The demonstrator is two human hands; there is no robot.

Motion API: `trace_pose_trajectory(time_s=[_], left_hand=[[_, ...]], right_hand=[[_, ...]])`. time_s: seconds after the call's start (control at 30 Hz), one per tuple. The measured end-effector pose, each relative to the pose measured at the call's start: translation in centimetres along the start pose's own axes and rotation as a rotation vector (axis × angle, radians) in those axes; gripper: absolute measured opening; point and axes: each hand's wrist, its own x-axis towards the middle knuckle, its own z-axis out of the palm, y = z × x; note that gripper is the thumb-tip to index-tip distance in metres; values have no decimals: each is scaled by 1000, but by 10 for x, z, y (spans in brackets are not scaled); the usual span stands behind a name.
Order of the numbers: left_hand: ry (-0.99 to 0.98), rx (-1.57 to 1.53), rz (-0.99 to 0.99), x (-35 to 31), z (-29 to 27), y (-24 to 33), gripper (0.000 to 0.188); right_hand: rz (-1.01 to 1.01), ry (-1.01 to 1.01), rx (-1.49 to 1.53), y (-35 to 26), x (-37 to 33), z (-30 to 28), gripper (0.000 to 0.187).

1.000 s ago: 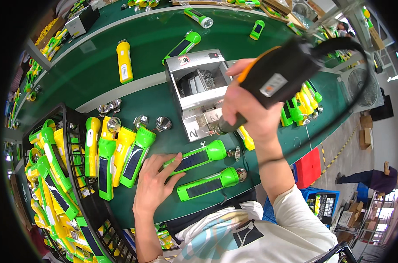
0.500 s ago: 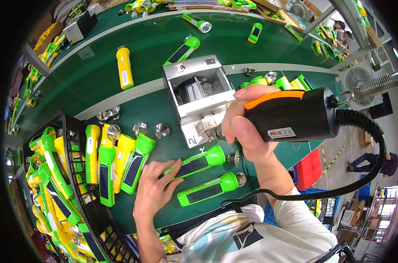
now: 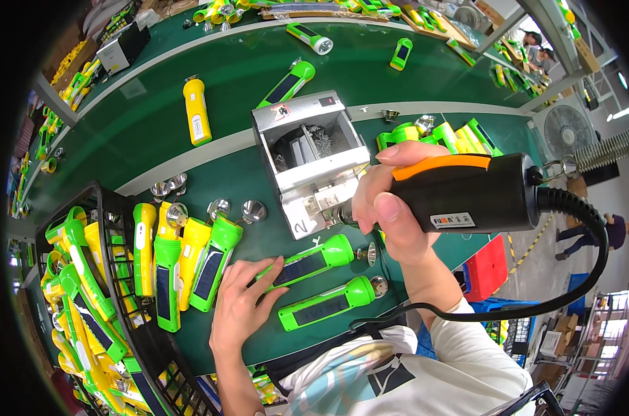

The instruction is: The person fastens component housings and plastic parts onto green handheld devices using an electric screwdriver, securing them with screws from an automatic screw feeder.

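Note:
My right hand [image 3: 391, 201] is wrapped round a black electric screwdriver [image 3: 467, 201] with an orange lever. Its tip points left at the front outlet of a metal screw feeder [image 3: 311, 163]; I cannot tell whether a screw is on it. My left hand [image 3: 242, 305] rests with its fingers over the tail of a green flashlight [image 3: 311, 265], holding it against the bench. Out of that flashlight's head hangs a silver reflector [image 3: 366, 254]. A second green flashlight [image 3: 326, 304] lies parallel, nearer to me, its reflector [image 3: 378, 286] also loose at the head.
Left of my hand stand green and yellow flashlights [image 3: 183, 260] in a row, beside a black basket [image 3: 106, 229] filled with more. Loose reflectors [image 3: 253, 211] lie behind them. A coiled spring [image 3: 609, 152] suspends the screwdriver, and its black cable [image 3: 599, 256] loops down at right.
The view has shifted slightly. Both hands keep nearly the same place, with the screwdriver tip still at the feeder. In the background at right, a walking person has moved a little.

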Motion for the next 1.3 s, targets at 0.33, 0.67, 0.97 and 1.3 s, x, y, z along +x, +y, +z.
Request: trace_pose_trajectory(time_s=[0.33, 0.67, 0.97, 1.3], left_hand=[[0, 7, 2, -2, 1, 0, 50], [52, -146, -195, 0, 7, 11, 50], [90, -54, -154, -6, 14, 2, 68], [170, -135, -162, -13, 20, -11, 108]], right_hand=[[15, 14, -9, 3, -5, 0, 35], [408, 121, -8, -8, 44, 29, 22], [378, 88, 132, -21, 14, 36, 33], [318, -131, 127, -5, -25, 85, 20]])
